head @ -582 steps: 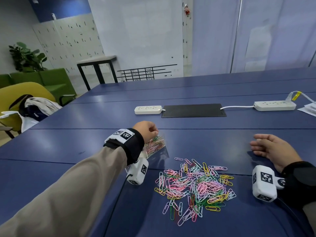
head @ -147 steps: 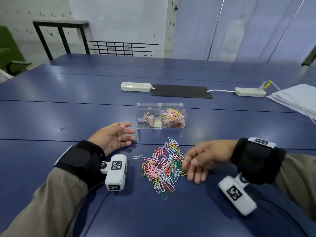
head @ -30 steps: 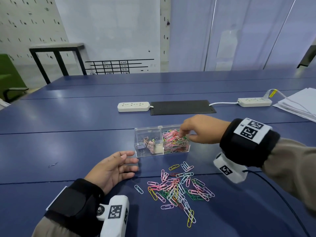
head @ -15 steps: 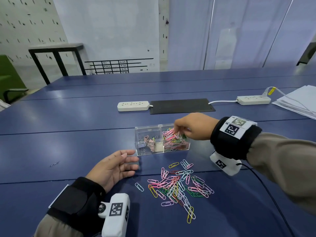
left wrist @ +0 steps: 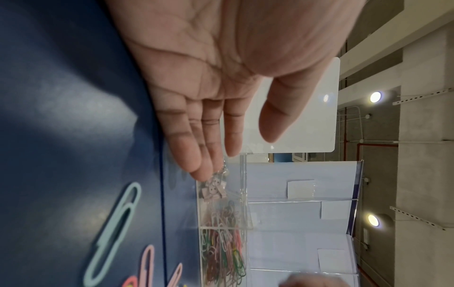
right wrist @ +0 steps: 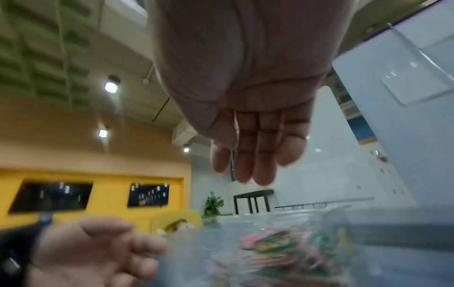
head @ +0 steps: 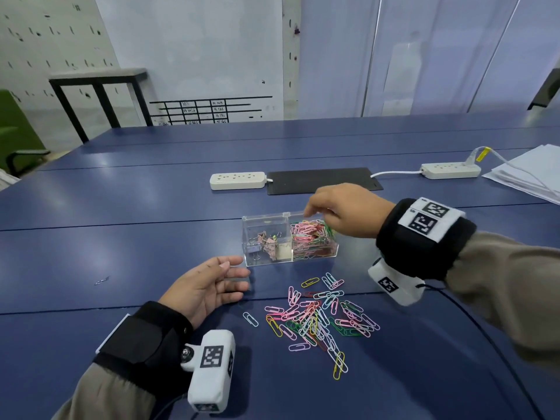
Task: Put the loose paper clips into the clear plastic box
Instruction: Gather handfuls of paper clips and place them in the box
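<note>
The clear plastic box point(head: 289, 254) stands mid-table with its lid off. Its left compartment holds binder clips and its right one a heap of coloured paper clips point(head: 312, 236). My right hand point(head: 318, 213) hovers just above the right compartment. In the right wrist view its fingers point(right wrist: 250, 155) are straight and hold nothing. My left hand point(head: 212, 286) rests open on the table, palm turned inward, fingertips at the box's front left corner point(left wrist: 218, 186). The loose paper clips point(head: 318, 319) lie scattered in front of the box, with one pale blue clip point(left wrist: 115, 229) nearest my left hand.
Two white power strips point(head: 238, 180) point(head: 450, 170) and a black mat point(head: 324, 180) lie beyond the box. A stack of white paper point(head: 533, 177) sits at the far right. A small scrap point(head: 101, 280) lies on the table to the left.
My right hand reached into the right compartment with its fingers bunched, and now it has lifted slightly with the fingers straightened. The left hand has stayed put.
</note>
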The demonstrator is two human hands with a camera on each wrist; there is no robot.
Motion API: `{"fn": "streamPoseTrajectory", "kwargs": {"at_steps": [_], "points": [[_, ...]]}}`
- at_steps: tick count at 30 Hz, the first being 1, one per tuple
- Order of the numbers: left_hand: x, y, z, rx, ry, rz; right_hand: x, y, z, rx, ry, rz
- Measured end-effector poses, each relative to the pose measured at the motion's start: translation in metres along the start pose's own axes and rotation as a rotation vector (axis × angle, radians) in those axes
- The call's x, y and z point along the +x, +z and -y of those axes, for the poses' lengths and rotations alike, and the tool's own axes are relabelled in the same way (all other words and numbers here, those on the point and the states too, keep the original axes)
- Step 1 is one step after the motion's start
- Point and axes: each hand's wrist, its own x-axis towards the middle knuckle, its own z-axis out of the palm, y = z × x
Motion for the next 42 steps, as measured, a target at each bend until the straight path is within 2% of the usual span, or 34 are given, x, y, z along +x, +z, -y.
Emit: {"fn": "streamPoseTrajectory", "kwargs": {"at_steps": [2, 5, 6, 8, 11, 14, 17, 20, 25, 29, 31, 36, 39, 42], "points": [[-0.001, 0.001, -0.001, 0.022, 0.0, 0.016, -0.018, -0.003, 0.004, 0.165, 0.014, 0.018], [-0.003, 0.001, -0.001, 0.023, -0.01, 0.013, -0.048, 0.006, 0.006, 0.507, 0.117, 0.37], [-0.003, 0.001, -0.002, 0.015, -0.007, 0.01, -0.058, 0.012, 0.005, 0.546, 0.141, 0.457], [-0.002, 0.001, -0.001, 0.009, -0.009, 0.003, -0.072, 0.027, 0.003, 0.464, 0.177, 0.549], [-0.004, 0.003, -0.003, 0.02, -0.009, 0.0, -0.081, 0.04, 0.009, 0.441, 0.122, 0.675], [-0.005, 0.004, -0.003, 0.021, -0.017, -0.006, -0.078, 0.045, 0.022, 0.708, 0.046, 0.7], [-0.006, 0.004, -0.003, 0.016, -0.019, -0.008, -0.065, 0.047, 0.029, 0.792, 0.09, 0.517], [-0.006, 0.003, -0.002, 0.024, -0.018, -0.005, -0.057, 0.052, 0.027, 0.769, 0.118, 0.541], [-0.006, 0.003, -0.002, 0.037, -0.018, -0.006, -0.049, 0.061, 0.048, 0.687, 0.011, 0.667], [-0.009, 0.0, -0.006, 0.012, -0.012, -0.035, -0.037, 0.059, 0.07, 0.79, -0.019, 0.597], [-0.01, -0.003, -0.008, 0.003, 0.001, -0.053, -0.032, 0.061, 0.078, 0.64, -0.14, 0.601], [-0.008, -0.006, -0.007, -0.007, 0.007, -0.053, -0.035, 0.068, 0.093, 0.172, -0.342, 0.774], [-0.007, -0.009, -0.006, 0.006, 0.013, -0.055, -0.048, 0.061, 0.078, 0.003, -0.342, 0.781], [-0.007, -0.006, -0.005, 0.011, 0.007, -0.036, -0.068, 0.044, 0.052, 0.043, -0.216, 0.785]]}}
